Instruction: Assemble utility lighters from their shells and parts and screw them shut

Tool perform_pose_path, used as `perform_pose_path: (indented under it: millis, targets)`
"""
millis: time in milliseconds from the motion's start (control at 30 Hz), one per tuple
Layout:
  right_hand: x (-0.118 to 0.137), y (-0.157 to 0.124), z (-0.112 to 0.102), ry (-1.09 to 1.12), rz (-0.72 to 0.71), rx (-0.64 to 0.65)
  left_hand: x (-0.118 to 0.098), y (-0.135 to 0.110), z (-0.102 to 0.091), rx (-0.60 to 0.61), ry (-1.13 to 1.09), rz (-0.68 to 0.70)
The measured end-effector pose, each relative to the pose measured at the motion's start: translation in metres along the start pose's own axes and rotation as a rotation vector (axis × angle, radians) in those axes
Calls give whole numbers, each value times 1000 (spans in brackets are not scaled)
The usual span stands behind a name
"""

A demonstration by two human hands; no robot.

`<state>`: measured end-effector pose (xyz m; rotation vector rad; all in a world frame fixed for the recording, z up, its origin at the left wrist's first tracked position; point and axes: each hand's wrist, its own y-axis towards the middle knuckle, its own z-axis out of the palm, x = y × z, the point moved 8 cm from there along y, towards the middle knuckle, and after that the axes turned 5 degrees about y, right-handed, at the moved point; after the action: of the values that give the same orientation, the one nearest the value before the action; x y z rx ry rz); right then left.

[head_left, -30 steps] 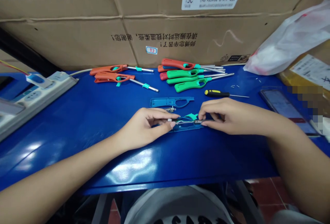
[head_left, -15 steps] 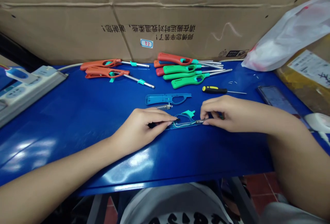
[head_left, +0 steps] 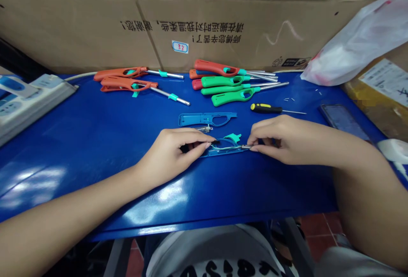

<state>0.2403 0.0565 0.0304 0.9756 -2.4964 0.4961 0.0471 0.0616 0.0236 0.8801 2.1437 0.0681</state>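
Observation:
My left hand [head_left: 175, 147] pinches a small black part [head_left: 216, 142] with thin wires [head_left: 225, 147] trailing from it, just above a blue lighter shell half [head_left: 223, 152] lying on the table. My right hand [head_left: 270, 141] is closed on the metal tube [head_left: 245, 146] at the shell's right end; most of the tube is hidden by the fingers. A teal trigger piece [head_left: 234, 137] rests against the far side of the shell. Behind it lies the other blue shell half [head_left: 207, 119], hollow side up. A clear fuel tank [head_left: 205, 129] is partly covered by my left hand.
Several orange, red and green lighters [head_left: 228, 82] lie at the back, with two orange lighters [head_left: 129, 84] to their left. A screwdriver [head_left: 266, 108], small screws [head_left: 289, 99] and a phone [head_left: 342, 121] are rightward. A power strip [head_left: 38, 102] stands left; a cardboard box [head_left: 95, 26] walls the back.
My left hand has raised the black part a little, and the wires now bow above the shell. My right hand keeps its pinch on the tube. The view has tipped slightly.

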Motion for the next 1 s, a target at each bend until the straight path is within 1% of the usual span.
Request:
perform_pose_path:
  millis: [133, 300, 467, 533, 600, 667, 733, 800, 867, 933, 1000]
  targets:
    - [2, 2, 0, -11, -24, -7, 2, 1, 0, 8, 3, -23]
    - [10, 6, 1, -33, -68, 11, 4, 2, 0, 7, -8, -50]
    - [12, 4, 5, -153, -45, -9, 4, 2, 0, -6, -8, -57]
    - [12, 2, 4, -191, -25, -30, 4, 2, -1, -21, -12, -52]
    - [15, 1, 1, -187, -22, -78, 4, 2, -2, -34, -21, -57]
    - [20, 0, -4, -145, -47, -154, 5, 2, -3, -39, -24, -71]
    - [27, 0, -6, -101, -103, -194, 6, 2, -3, -45, -25, -82]
    - [35, 1, -1, -101, -183, -175, 6, 2, -3, -52, -28, -85]
    - [42, 0, 7, -152, -255, -134, 6, 2, -3, -59, -33, -85]
    - [46, 1, 15, -214, -286, -108, 5, 2, -3, -59, -37, -80]
    - [45, 3, 20, -261, -270, -86, 5, 2, -3, -53, -41, -71]
